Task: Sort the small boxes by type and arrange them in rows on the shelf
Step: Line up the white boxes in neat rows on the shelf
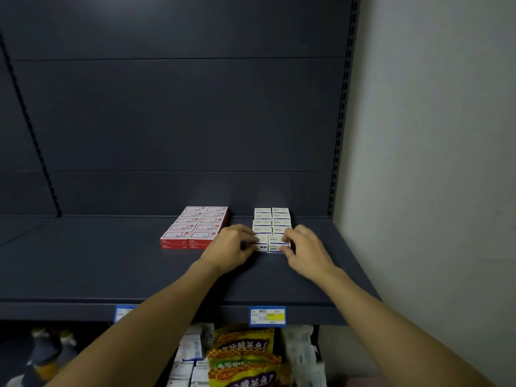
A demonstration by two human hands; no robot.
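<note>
Dark shelf [83,263] lies bare toward nine o'clock and along its front edge. Red boxes [195,227] and white boxes [272,219] block the middle, a narrow gap between them. A wall [432,163] closes three o'clock.

Dark blue-grey metal shelving unit [178,113] with a panelled back divided by horizontal seams, flanked by slotted uprights, one at the right edge [339,129] and one slanting along the left [28,115]. To the right stands a plain pale wall [435,152], dimly and evenly lit, with a soft brighter patch high on the back panel. Below the front lip, two blue-bordered price labels [267,316] hang above a lower tier holding yellow snack packets [243,356] and pale wrapped packs [303,356].
</note>
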